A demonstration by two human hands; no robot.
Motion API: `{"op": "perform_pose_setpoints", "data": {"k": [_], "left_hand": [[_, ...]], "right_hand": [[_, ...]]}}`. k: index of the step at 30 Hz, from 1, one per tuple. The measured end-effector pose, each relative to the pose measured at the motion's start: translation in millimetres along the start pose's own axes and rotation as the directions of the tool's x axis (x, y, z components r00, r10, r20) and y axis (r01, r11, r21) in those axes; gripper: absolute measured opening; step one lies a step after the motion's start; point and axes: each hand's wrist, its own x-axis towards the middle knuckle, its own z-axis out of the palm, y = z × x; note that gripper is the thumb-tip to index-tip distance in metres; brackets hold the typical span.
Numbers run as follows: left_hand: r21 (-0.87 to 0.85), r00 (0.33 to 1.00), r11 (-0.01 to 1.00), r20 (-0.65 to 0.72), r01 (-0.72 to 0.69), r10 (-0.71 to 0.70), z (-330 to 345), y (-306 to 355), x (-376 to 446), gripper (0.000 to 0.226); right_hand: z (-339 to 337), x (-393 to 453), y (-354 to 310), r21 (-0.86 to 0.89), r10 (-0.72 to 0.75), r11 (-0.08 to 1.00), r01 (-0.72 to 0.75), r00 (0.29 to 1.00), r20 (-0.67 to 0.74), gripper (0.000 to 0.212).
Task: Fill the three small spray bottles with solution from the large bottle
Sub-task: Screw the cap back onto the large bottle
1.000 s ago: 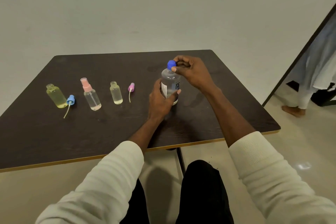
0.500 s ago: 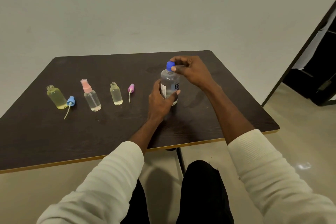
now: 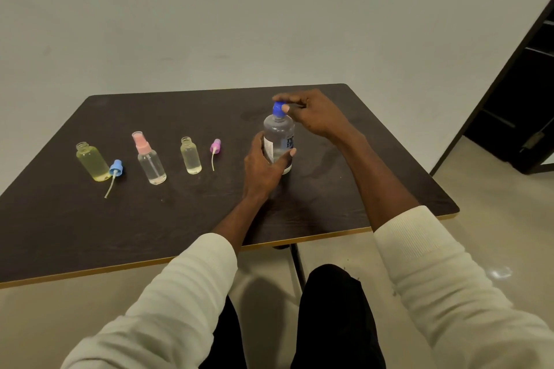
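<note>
Dark wooden surface point(image 3: 180, 219) against a pale wall, bottles lined up on it.

Largest, the large bottle point(image 3: 278, 141) stands upright right of centre; the left hand point(image 3: 263, 168) grips its body and the right hand point(image 3: 311, 117) pinches its blue cap point(image 3: 278, 108). To the left stand the pink-topped spray bottle point(image 3: 150, 163), the yellowish open bottle point(image 3: 93, 163) and the smaller open bottle point(image 3: 191, 156), with a blue spray head point(image 3: 115, 168) and pink spray head point(image 3: 215, 147) lying beside them.
</note>
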Motion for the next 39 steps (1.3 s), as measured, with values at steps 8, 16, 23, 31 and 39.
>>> {"op": "perform_pose_setpoints", "data": {"k": [8, 16, 23, 31, 39], "left_hand": [[0.005, 1.000, 1.000, 0.002, -0.010, 0.010, -1.4, 1.2, -1.5, 0.063], [0.021, 1.000, 1.000, 0.009, 0.006, -0.006, -0.2, -1.6, 0.1, 0.071], [-0.003, 1.000, 1.000, 0.003, -0.003, 0.003, -1.6, 3.7, -1.7, 0.066], [0.014, 1.000, 1.000, 0.002, -0.004, 0.004, -1.3, 1.6, -1.9, 0.068], [0.031, 0.999, 0.999, 0.026, 0.022, -0.023, -0.1, -0.4, -1.0, 0.074]], "right_hand": [[8.2, -6.7, 2.9, 0.050, -0.036, 0.998, 0.042, 0.993, -0.110, 0.013], [6.8, -2.6, -2.1, -0.052, 0.007, 0.999, -0.014, 0.991, -0.133, 0.048], [-3.0, -3.2, -6.1, -0.048, 0.004, 0.999, -0.003, 1.000, 0.025, 0.034], [1.1, -6.0, 0.5, 0.049, 0.004, 0.999, -0.002, 0.999, -0.048, 0.017], [-1.5, -3.8, 2.9, 0.080, 0.053, 0.995, -0.053, 0.999, -0.005, 0.054]]}}
